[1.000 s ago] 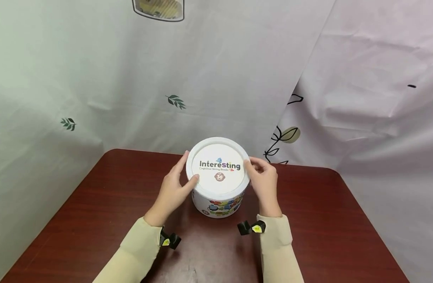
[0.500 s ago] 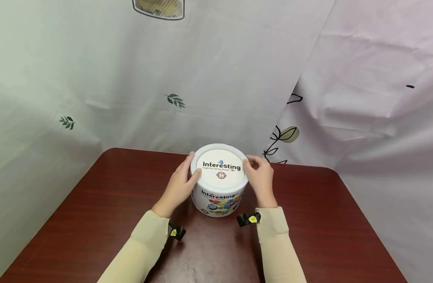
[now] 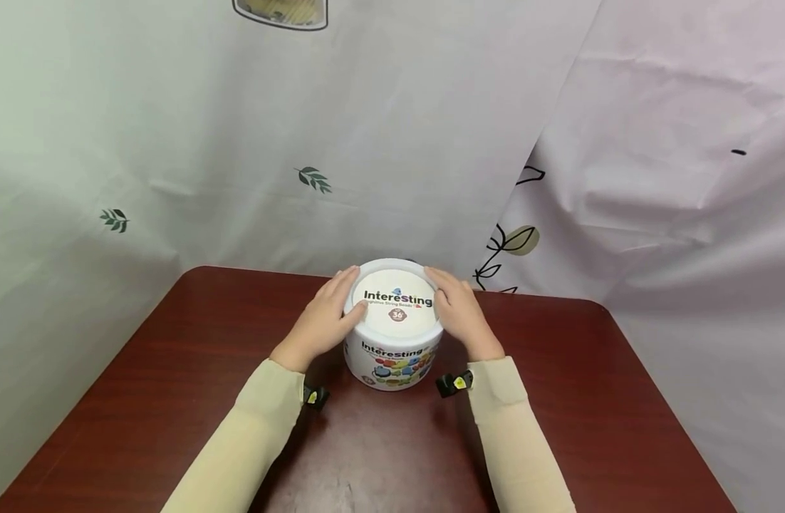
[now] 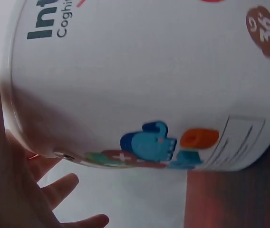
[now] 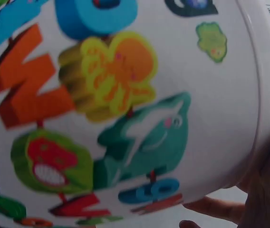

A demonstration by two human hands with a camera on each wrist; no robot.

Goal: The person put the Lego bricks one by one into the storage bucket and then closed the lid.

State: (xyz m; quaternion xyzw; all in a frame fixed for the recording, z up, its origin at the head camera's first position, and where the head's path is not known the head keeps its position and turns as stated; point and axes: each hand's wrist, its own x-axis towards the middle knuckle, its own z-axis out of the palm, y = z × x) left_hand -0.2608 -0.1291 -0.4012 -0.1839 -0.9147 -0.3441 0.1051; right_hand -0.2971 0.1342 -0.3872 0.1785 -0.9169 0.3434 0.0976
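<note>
A round white tub [image 3: 392,369] with colourful bead pictures on its side stands upright on the dark red table. Its white lid [image 3: 397,329] is on and reads "Interesting Cognitive String Beads". My left hand [image 3: 322,313] grips the lid's left rim, thumb on the top edge and fingers reaching round the far side. Opposite it, my right hand [image 3: 464,315] holds the right rim, its fingers pointing away along the edge. In the left wrist view, some left fingertips [image 4: 61,190] show beyond the tub wall [image 4: 101,71]. The right wrist view has right fingers [image 5: 216,206] below the rim, partly hidden.
The reddish-brown table [image 3: 194,356] extends to both sides and in front of the tub. A pale cloth backdrop [image 3: 392,142] with leaf prints hangs close behind the table's far edge. Small black wrist cameras [image 3: 455,383] sit at both cuffs.
The tub's top, tilted toward me earlier, has tipped back level. My right hand has changed from a pinch at the edge to lying along the right rim. The left hand shifted slightly.
</note>
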